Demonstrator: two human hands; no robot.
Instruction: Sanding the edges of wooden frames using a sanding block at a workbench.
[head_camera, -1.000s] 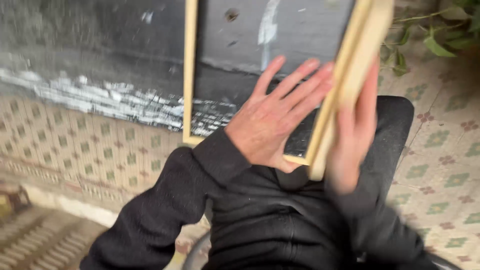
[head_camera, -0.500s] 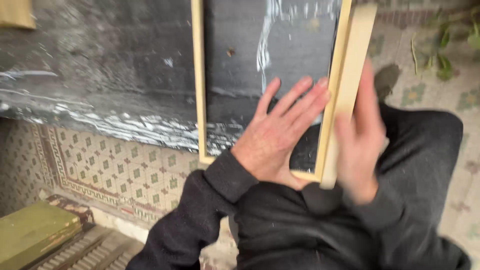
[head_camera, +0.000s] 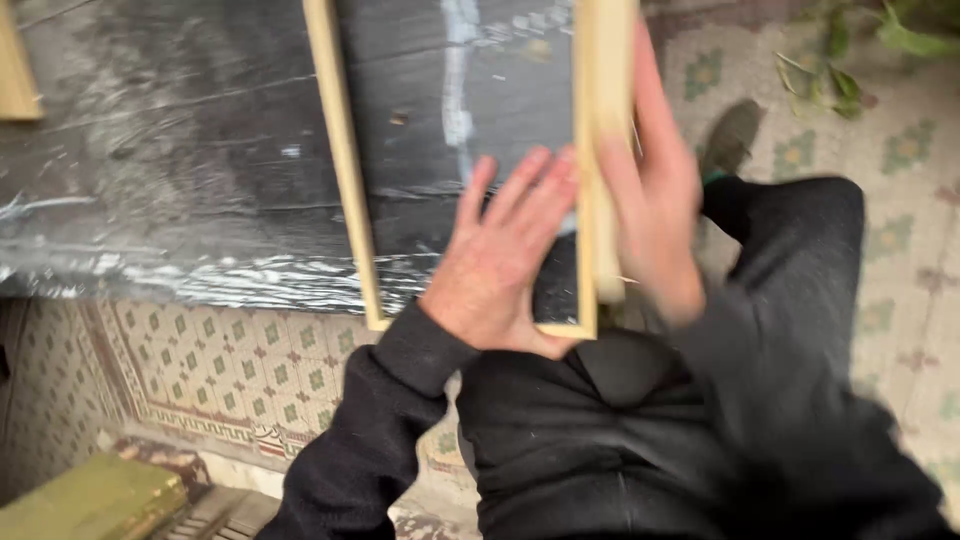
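Observation:
A light wooden frame (head_camera: 340, 170) lies partly over a black plastic-covered table (head_camera: 150, 180), its near end overhanging toward my lap. My left hand (head_camera: 500, 265) lies flat with fingers spread on the clear pane inside the frame, near its lower right corner. My right hand (head_camera: 655, 210), blurred by motion, presses against the frame's right wooden side (head_camera: 600, 120) from outside, fingers pointing up along it. Both arms wear black sleeves.
Patterned floor tiles (head_camera: 230, 365) spread below the table's edge. A greenish-yellow block (head_camera: 90, 500) sits at the bottom left. Green leafy stems (head_camera: 850, 60) lie on the floor at the top right. Another pale wooden piece (head_camera: 15, 70) shows at the left edge.
The view has swung, so the frame now stands more upright and further left in the picture. My right hand has slid up along the frame's right side; my left hand stays flat inside it.

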